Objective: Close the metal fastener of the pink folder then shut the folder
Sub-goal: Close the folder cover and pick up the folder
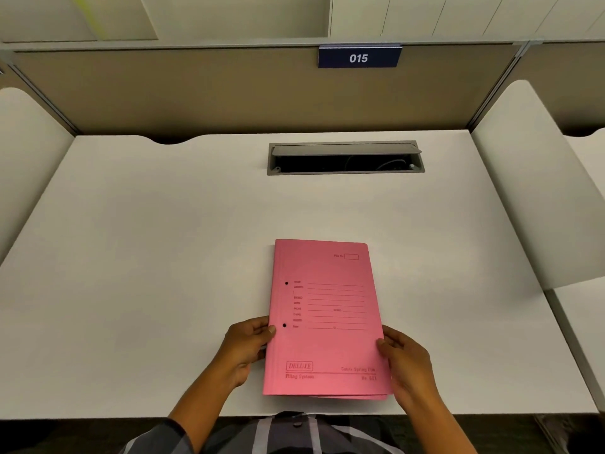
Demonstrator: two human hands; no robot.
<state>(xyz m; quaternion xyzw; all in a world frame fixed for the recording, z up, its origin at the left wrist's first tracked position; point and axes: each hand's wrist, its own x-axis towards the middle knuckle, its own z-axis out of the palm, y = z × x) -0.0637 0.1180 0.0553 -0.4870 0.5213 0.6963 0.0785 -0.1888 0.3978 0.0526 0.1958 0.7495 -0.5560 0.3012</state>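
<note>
Inspecting, left to right:
Left hand point(249, 344): clamped on the spine edge of the pink folder point(324, 322), thumb on top of the cover near the lower punch hole, remaining fingers tucked beneath.
Pink folder: closed, front cover up, on the white tabletop point(147, 257) near the front edge, directly before the person; the lower right corner shows layered edges slightly apart.
Cover markings: two dark punch holes along the left margin, ruled form lines, "DELUXE" box at lower left.
Metal fastener: hidden by the cover; state cannot be told.
Right hand point(406, 362): clamped on the folder's open right edge, thumb on the cover, fingers alongside and under.
Cable hatch point(345, 157): recessed in the tabletop at the back, lid raised, well apart from the folder.
Partition sign point(358, 57): reads "015".
</note>
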